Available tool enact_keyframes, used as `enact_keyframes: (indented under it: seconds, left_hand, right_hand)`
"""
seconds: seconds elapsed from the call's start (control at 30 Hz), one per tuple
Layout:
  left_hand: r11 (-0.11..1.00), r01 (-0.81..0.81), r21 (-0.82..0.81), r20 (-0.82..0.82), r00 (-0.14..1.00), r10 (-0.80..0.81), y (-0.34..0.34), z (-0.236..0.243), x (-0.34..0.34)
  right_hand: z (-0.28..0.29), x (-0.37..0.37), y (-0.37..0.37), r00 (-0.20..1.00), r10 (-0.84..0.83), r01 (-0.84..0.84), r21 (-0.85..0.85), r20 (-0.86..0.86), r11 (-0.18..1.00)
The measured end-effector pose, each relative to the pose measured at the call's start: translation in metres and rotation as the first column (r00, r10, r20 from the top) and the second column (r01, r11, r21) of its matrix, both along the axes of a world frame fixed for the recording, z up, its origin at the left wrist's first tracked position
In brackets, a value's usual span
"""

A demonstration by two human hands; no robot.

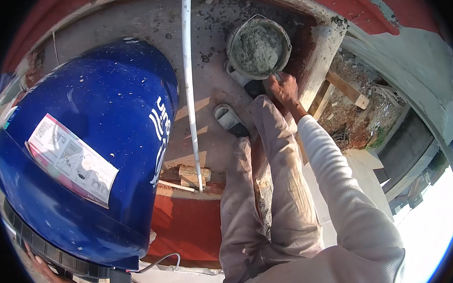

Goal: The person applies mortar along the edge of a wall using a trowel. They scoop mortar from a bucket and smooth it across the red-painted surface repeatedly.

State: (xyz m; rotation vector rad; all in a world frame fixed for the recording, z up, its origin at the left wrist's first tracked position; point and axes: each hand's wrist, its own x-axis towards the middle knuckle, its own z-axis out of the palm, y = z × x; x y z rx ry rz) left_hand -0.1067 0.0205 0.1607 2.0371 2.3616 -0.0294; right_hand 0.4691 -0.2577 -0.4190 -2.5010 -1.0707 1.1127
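Observation:
My right hand (pixel 284 89) is closed at the near rim of a bucket (pixel 230 51) filled with wet grey mortar (pixel 256 46). It grips what looks like a trowel (pixel 273 72), whose blade dips into the mortar; my fingers hide most of the handle. At the lower left, my left hand (pixel 48 273) rests with fingers stretched out beside the black rim (pixel 56 258) of a large blue plastic tank (pixel 97 122). Part of that hand is cut off by the dark picture edge.
A white pipe (pixel 189 82) rises between the tank and my legs. My sandalled feet (pixel 230 118) are on the concrete ledge (pixel 201 50), close to the bucket. Brick pieces (pixel 193 176) lie by the pipe's foot. Right of a low wall (pixel 320 54), wooden boards (pixel 348 90) lie over lower, rubble-strewn ground.

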Motion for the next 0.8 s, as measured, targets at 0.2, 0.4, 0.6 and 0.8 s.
enact_keyframes:
  seconds: [0.2,0.4,0.6,0.8]
  left_hand:
    - [0.985,0.049,0.165,0.125,0.990,-0.071,-0.001,0.002,0.027]
    - [0.963,0.177,0.205,-0.020,0.984,-0.176,-0.004,0.012,0.029]
    - [0.959,0.132,0.250,0.042,0.988,-0.147,-0.005,0.018,0.035]
    - [0.970,0.093,0.226,0.120,0.985,-0.122,0.001,0.019,0.026]
  right_hand:
    - [0.175,0.003,0.098,0.998,0.043,-0.047,0.075,0.056,0.996]
    - [0.336,-0.005,0.213,0.894,0.269,-0.388,0.323,0.357,0.863]
    - [0.469,-0.078,0.345,0.807,0.480,-0.586,0.366,0.343,0.723]
    - [0.486,-0.156,0.467,0.660,0.653,-0.748,0.403,0.372,0.527]
